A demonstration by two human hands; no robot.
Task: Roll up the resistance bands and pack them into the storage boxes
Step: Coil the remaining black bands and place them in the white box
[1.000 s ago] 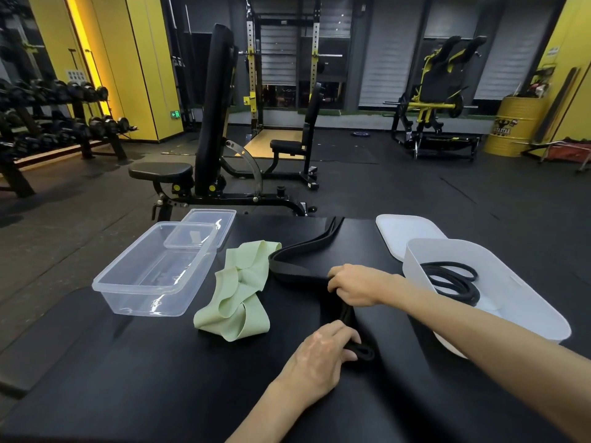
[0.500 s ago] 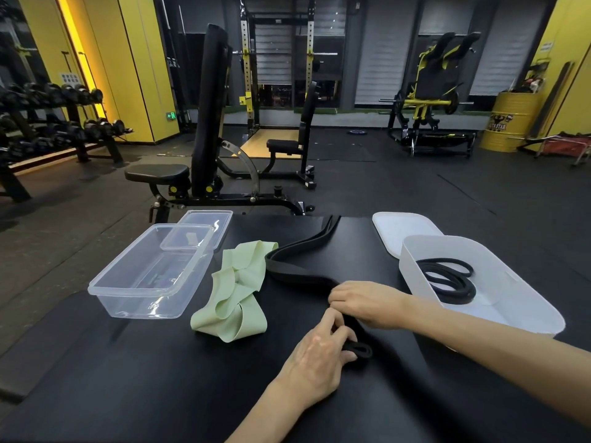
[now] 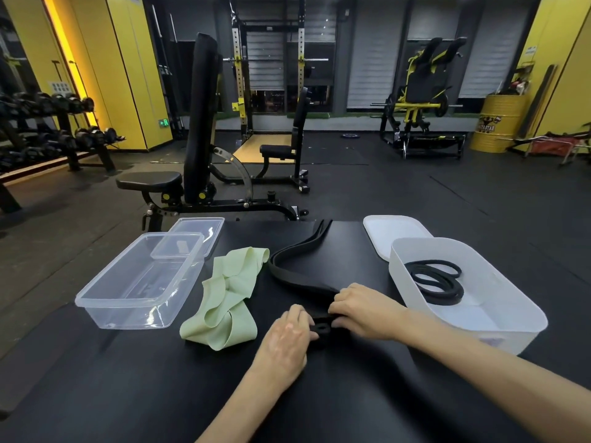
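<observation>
- Right hand point(image 3: 364, 311) comes nearer and now sits just beside the left hand point(image 3: 287, 340); the gap seen a second ago is closed.
- Black band point(image 3: 300, 276): its near end is now a small tight roll point(image 3: 323, 329) between the two hands, where before it was a loose loop lying flat.
- Left hand fingers curl against the roll's left side and grip it.
- Right hand fingers curl over the band and pinch it just far of the roll.
- Rest of the black band runs far-left in a bend, then away toward the far edge of the table point(image 3: 128, 394); same as before.
- Green band point(image 3: 224, 302) lies crumpled and unrolled, left of the hands; unchanged.
- Clear box point(image 3: 140, 279) at left, its lid point(image 3: 198, 231) behind it; not moved.
- White box point(image 3: 412, 282) at right holds coiled thin black bands point(image 3: 438, 282); white lid point(image 3: 393, 231) lies flat behind it; unchanged.
</observation>
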